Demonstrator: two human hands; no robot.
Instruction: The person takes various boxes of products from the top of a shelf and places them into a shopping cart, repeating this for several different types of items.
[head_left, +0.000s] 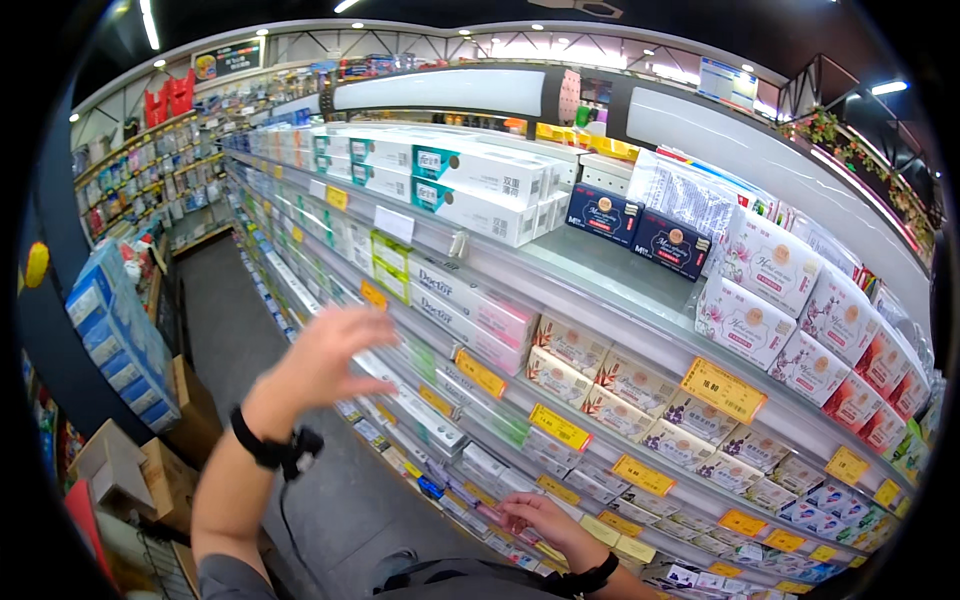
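My left hand (330, 356) is raised in front of the shelves, its thumb and fingers apart with nothing between them. A black strap with a small device (289, 452) sits on that wrist. Nearest it are long toothpaste boxes (469, 300) on the second shelf. Lower down, my right hand (544, 521) has bent fingers near the small boxes of the lower shelves; whether its fingertips touch or hold something is unclear. White and teal toothpaste boxes (465, 187) are stacked on the top shelf. Beside them stand two dark blue soap boxes (637, 229) and white floral soap boxes (772, 259).
Beige soap boxes (600, 382) fill the shelf below, behind clear edge strips with orange price tags (724, 390). On the left, a grey floor aisle (225, 300) runs past blue wrapped packs (124, 337) and cardboard boxes (169, 476). A cable (289, 525) hangs from my left wrist.
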